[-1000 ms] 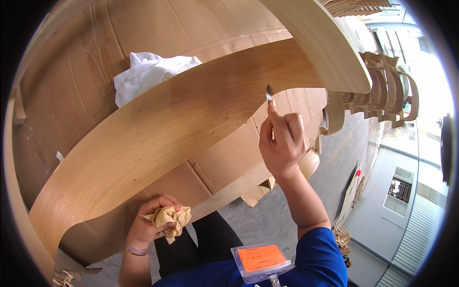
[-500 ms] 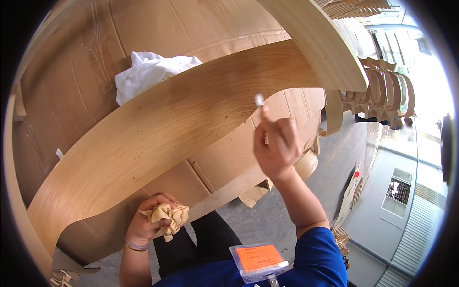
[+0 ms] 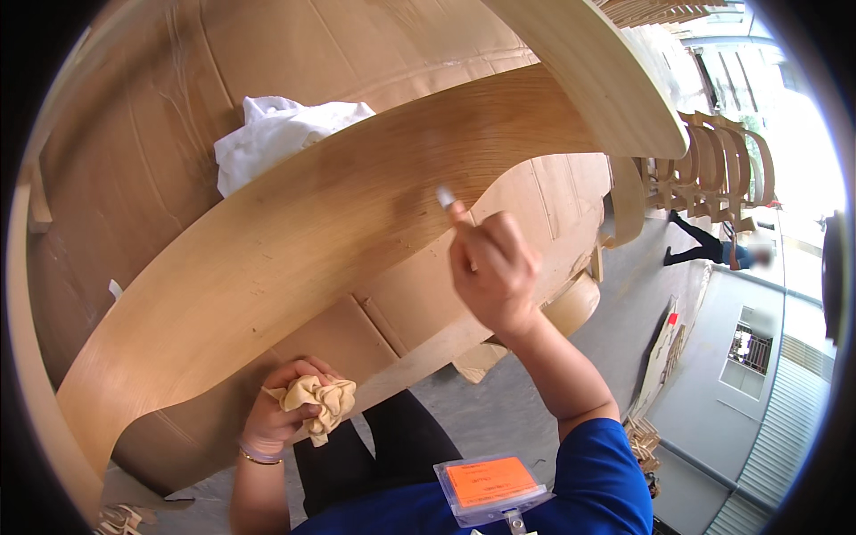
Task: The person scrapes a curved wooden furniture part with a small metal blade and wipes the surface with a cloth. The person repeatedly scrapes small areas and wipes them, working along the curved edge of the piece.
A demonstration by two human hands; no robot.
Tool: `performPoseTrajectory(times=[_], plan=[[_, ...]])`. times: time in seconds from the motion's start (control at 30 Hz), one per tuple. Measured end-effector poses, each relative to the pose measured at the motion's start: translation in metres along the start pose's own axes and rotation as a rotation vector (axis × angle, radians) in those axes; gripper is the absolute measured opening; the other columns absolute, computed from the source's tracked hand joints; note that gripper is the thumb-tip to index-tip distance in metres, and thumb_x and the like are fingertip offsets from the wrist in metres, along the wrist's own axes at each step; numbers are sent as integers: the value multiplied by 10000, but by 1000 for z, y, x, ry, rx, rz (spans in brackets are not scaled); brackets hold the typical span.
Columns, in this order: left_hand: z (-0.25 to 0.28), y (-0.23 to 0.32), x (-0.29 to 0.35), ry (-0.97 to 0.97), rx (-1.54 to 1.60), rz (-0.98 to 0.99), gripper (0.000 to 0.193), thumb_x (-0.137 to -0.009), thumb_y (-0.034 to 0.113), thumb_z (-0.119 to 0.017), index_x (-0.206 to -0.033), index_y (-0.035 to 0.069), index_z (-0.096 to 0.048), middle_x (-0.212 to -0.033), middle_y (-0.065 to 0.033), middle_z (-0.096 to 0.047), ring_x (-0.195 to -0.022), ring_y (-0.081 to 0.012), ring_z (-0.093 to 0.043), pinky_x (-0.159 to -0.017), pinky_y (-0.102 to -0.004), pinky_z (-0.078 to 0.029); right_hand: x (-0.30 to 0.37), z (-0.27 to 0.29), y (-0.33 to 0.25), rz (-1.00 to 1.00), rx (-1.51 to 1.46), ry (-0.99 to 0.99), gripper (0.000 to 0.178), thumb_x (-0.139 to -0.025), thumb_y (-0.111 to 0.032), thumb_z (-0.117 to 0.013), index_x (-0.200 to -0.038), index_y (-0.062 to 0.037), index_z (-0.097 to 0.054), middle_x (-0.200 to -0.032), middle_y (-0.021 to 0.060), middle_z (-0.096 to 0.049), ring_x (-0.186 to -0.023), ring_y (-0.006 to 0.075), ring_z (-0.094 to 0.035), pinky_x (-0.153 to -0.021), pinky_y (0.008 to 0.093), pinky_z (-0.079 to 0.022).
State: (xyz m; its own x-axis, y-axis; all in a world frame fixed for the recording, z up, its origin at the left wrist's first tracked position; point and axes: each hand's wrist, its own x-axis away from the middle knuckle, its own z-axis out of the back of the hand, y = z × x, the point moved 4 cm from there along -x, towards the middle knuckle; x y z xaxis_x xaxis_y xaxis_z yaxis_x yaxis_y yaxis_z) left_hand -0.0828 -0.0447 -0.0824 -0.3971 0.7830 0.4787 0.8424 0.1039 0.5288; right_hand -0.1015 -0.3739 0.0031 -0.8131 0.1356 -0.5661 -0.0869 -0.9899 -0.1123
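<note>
A long curved wooden panel (image 3: 267,241) spans the view from lower left to upper right, its broad face toward me. Over its near edge, right of centre, is my right hand (image 3: 499,267), with the index finger stretched out and the other fingers curled. A white covering (image 3: 444,196) wraps that fingertip, which lies at or just above the wood; contact is hard to tell through the blur. No held object shows in this hand. Below the panel, my left hand (image 3: 276,406) grips a crumpled pale yellow cloth (image 3: 321,406).
Brown cardboard (image 3: 294,53) lies beneath the panel, with a bundled white cloth (image 3: 276,134) behind it. A pale wooden piece (image 3: 615,80) crosses the panel's right end. Curved wooden frames (image 3: 722,160) stand at right, near a distant person (image 3: 713,245) on the grey floor.
My right hand has moved left along the panel's near edge, index finger still extended. My left hand stays nearly in place with the cloth. The distant person has come more into view.
</note>
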Motion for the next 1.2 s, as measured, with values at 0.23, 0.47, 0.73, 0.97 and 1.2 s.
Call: performPoseTrajectory(times=[0.23,0.47,0.73,0.97,1.2], plan=[[1,-1,-2,-29,-23,-15,397,-816,228,-956,-1063,52,-699,-1139,-137,-665,-1158,-331,-689,-988,-460,-583,-5,-11,-9,87,-99,-97,272,-872,26,-769,-1118,-81,-813,-826,41,-476,-554,154,-530,-481,358,-441],[1,-3,-1,-20,-12,-25,413,-817,247,-959,-1064,50,-694,-1147,-140,-669,-1159,-325,-692,-983,-452,-587,-12,-14,-4,-70,-98,-52,272,-846,55,-796,-1090,-63,-820,-811,44,-471,-564,159,-532,-492,363,-430],[3,-5,0,1,-14,-52,436,-826,283,-961,-1082,56,-691,-1161,-138,-663,-1165,-325,-696,-980,-457,-592,-4,-17,-7,-82,-157,-32,328,-804,91,-793,-1102,-45,-825,-806,46,-474,-568,162,-522,-492,349,-436],[4,-6,1,-3,-19,-52,447,-827,296,-959,-1094,60,-690,-1156,-137,-660,-1166,-329,-696,-977,-461,-591,2,-15,-10,-143,-151,23,277,-810,113,-806,-1043,-35,-820,-778,44,-461,-561,152,-487,-483,342,-402],[3,-6,1,3,-8,-80,447,-837,305,-949,-1100,54,-689,-1158,-144,-667,-1164,-335,-696,-978,-466,-590,7,-14,2,-316,-54,58,370,-785,94,-799,-1121,-60,-833,-817,39,-498,-586,176,-534,-500,338,-439]])
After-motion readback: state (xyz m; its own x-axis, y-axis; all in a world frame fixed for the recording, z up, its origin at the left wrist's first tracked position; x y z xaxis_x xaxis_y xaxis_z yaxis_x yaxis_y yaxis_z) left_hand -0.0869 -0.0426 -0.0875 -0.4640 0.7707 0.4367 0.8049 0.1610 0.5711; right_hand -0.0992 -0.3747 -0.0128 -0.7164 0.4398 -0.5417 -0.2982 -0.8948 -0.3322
